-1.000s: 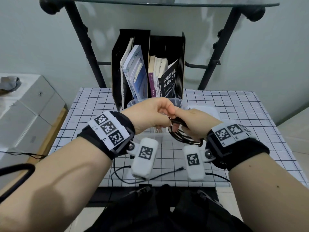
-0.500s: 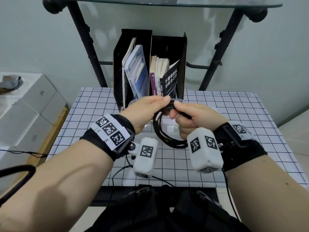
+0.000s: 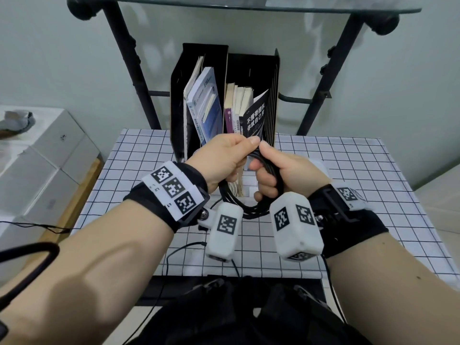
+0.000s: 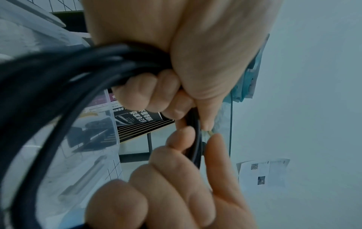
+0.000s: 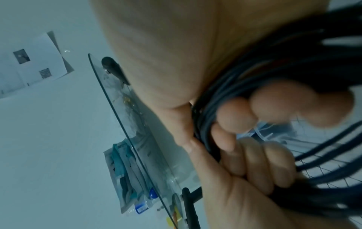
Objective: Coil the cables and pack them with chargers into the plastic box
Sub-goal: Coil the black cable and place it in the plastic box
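A black cable is wound into a coil of several loops and held up over the checked table. My right hand grips one side of the coil in a fist, with the strands running through its curled fingers. My left hand pinches the cable between thumb and fingertips right beside the right hand. The clear plastic box stands just behind and below the hands. Only a strip of it with white contents shows in the head view.
A black file holder full of books stands right behind the box. Black frame posts carry a glass shelf overhead. White cartons sit to the left. Thin black wires trail over the table's front edge.
Both hands have lifted the coil up and away from me, toward the file holder. The right wrist has turned, so the coil now hangs upright from its fist.
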